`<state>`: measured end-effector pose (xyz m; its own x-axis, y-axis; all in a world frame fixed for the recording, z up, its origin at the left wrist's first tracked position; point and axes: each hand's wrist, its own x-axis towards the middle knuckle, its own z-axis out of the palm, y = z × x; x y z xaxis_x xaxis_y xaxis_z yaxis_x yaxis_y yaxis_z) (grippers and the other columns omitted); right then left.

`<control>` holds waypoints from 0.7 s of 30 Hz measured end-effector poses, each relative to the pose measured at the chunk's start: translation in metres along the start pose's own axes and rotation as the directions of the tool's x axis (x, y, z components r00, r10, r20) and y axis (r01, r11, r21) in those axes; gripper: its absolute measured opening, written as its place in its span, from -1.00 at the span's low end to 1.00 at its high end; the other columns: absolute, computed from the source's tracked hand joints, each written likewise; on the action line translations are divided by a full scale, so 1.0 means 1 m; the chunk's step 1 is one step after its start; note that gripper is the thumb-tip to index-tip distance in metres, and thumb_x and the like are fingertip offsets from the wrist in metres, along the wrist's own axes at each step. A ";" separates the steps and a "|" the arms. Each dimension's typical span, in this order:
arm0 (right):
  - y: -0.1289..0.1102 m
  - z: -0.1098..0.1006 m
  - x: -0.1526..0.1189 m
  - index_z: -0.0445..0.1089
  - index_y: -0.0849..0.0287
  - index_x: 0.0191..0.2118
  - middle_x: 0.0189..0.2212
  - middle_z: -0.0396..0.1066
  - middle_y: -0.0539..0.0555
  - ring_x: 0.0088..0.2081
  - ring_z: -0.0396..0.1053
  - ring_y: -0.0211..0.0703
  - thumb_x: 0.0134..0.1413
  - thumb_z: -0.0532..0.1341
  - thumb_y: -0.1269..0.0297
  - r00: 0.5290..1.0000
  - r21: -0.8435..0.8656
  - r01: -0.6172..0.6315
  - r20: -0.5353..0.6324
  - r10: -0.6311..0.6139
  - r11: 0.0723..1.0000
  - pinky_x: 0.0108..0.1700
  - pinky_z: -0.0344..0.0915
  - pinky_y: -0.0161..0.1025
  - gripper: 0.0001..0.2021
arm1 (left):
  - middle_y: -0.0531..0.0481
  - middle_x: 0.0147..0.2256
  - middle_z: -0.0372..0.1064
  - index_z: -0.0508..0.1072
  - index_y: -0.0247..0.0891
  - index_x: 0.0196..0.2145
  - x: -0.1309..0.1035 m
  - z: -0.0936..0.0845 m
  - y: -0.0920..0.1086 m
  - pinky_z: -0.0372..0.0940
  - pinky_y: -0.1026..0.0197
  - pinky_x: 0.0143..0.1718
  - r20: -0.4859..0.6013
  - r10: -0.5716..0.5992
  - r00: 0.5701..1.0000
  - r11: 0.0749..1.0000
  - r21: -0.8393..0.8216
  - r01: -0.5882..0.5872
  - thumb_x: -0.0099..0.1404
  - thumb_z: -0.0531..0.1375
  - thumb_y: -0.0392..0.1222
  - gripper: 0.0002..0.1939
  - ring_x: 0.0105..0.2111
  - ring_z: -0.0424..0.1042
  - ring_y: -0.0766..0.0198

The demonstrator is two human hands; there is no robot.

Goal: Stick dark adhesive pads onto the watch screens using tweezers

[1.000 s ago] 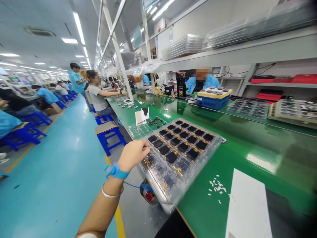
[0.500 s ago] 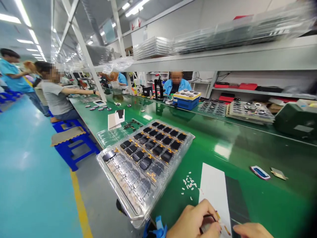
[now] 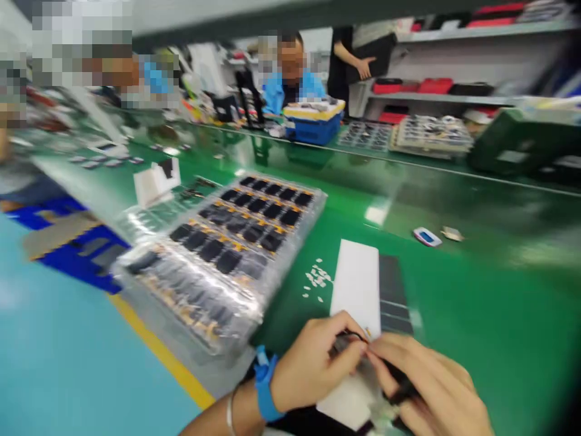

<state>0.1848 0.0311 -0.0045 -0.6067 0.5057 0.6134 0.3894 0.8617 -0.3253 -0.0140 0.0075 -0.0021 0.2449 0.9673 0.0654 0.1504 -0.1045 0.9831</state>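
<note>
My left hand (image 3: 313, 363), with a blue band at its wrist, is closed around a small dark screen part (image 3: 340, 344), most of it hidden by the fingers. A bit of orange flex cable (image 3: 368, 332) shows at the fingertips. My right hand (image 3: 431, 381) pinches at the same spot, its fingertips meeting the left ones. Something dark shows under its fingers, too blurred to name. Below both hands lies a white sheet (image 3: 356, 284), beside a dark strip sheet (image 3: 393, 290). Small white pieces (image 3: 319, 275) are scattered left of the sheet.
A clear plastic tray (image 3: 290, 272) with rows of black screens stands to the left, over the table edge. A small white-rimmed device (image 3: 426, 237) and a flat tan piece (image 3: 452, 234) lie at the right. Across the bench, a person sits behind a blue box (image 3: 315, 127).
The view has tilted down and shifted. My right hand has come in from the right to meet my left hand at the screen part. Another person holding a dark case shows at the back.
</note>
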 end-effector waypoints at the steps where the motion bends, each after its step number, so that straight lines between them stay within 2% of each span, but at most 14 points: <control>1: -0.005 -0.002 0.007 0.41 0.22 -0.11 -0.30 0.54 0.12 -0.32 0.54 -0.20 0.17 0.20 0.51 0.999 0.019 -0.030 -0.025 0.031 0.999 -0.28 0.48 -0.37 -0.81 | 0.06 -0.45 0.41 0.43 -0.28 -0.24 -0.001 -0.001 0.001 0.27 0.37 -0.42 0.014 -0.024 1.000 0.999 -0.024 0.025 0.37 0.11 -0.28 -0.90 -0.49 0.40 0.36; 4: -0.012 0.000 0.020 0.38 0.23 -0.14 -0.33 0.51 0.09 -0.36 0.50 -0.25 0.16 0.22 0.55 0.994 0.064 -0.106 -0.026 0.108 0.992 -0.33 0.45 -0.34 -0.83 | 0.10 -0.48 0.36 0.40 -0.25 -0.27 -0.002 -0.003 -0.001 0.26 0.38 -0.39 0.033 -0.053 0.998 0.998 -0.038 0.054 0.41 0.11 -0.24 -0.90 -0.47 0.39 0.37; 8: -0.013 0.002 0.016 0.38 0.22 -0.13 -0.30 0.52 0.08 -0.33 0.50 -0.25 0.18 0.23 0.52 0.988 0.054 -0.153 -0.015 0.154 0.987 -0.32 0.45 -0.32 -0.84 | 0.13 -0.51 0.36 0.39 -0.24 -0.26 -0.005 -0.004 -0.005 0.26 0.39 -0.39 0.053 -0.049 0.997 0.997 -0.058 0.052 0.43 0.11 -0.23 -0.90 -0.50 0.39 0.39; 11: -0.012 0.002 0.009 0.38 0.26 -0.05 -0.21 0.54 0.12 -0.26 0.52 -0.22 0.21 0.21 0.50 0.992 0.013 -0.127 0.016 0.127 0.992 -0.27 0.46 -0.30 -0.80 | 0.12 -0.50 0.40 0.40 -0.24 -0.25 -0.005 -0.005 -0.004 0.28 0.38 -0.40 0.053 -0.058 0.997 0.997 -0.047 0.060 0.42 0.12 -0.22 -0.91 -0.50 0.42 0.38; 14: -0.011 0.001 0.007 0.37 0.31 -0.01 -0.15 0.54 0.16 -0.23 0.54 -0.19 0.24 0.17 0.51 0.997 -0.067 -0.068 0.031 0.070 0.995 -0.32 0.45 -0.28 -0.78 | 0.11 -0.50 0.44 0.40 -0.24 -0.26 -0.005 -0.005 -0.004 0.29 0.39 -0.39 0.032 -0.051 0.998 0.999 0.005 0.051 0.41 0.13 -0.23 -0.91 -0.50 0.44 0.37; 18: -0.015 0.000 0.010 0.39 0.33 -0.03 -0.16 0.56 0.17 -0.28 0.55 -0.16 0.27 0.11 0.53 0.997 -0.172 -0.072 0.028 0.078 0.983 -0.40 0.41 -0.27 -0.79 | 0.13 -0.48 0.45 0.41 -0.22 -0.28 -0.004 -0.005 -0.003 0.28 0.41 -0.35 0.015 -0.002 1.000 0.996 0.092 0.001 0.40 0.14 -0.25 -0.93 -0.46 0.47 0.38; 21: -0.018 0.002 0.011 0.40 0.33 -0.05 -0.19 0.56 0.16 -0.28 0.55 -0.15 0.27 0.08 0.56 0.994 -0.180 -0.092 0.037 0.100 0.979 -0.40 0.42 -0.26 -0.78 | 0.14 -0.46 0.45 0.42 -0.20 -0.27 -0.004 -0.005 -0.003 0.27 0.42 -0.35 0.031 0.027 0.999 0.991 0.131 -0.031 0.41 0.13 -0.25 -0.92 -0.46 0.46 0.38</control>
<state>0.1700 0.0215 0.0068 -0.5898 0.5909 0.5504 0.5618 0.7899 -0.2459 -0.0201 0.0049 -0.0043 0.2786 0.9565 0.0867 0.2673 -0.1639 0.9496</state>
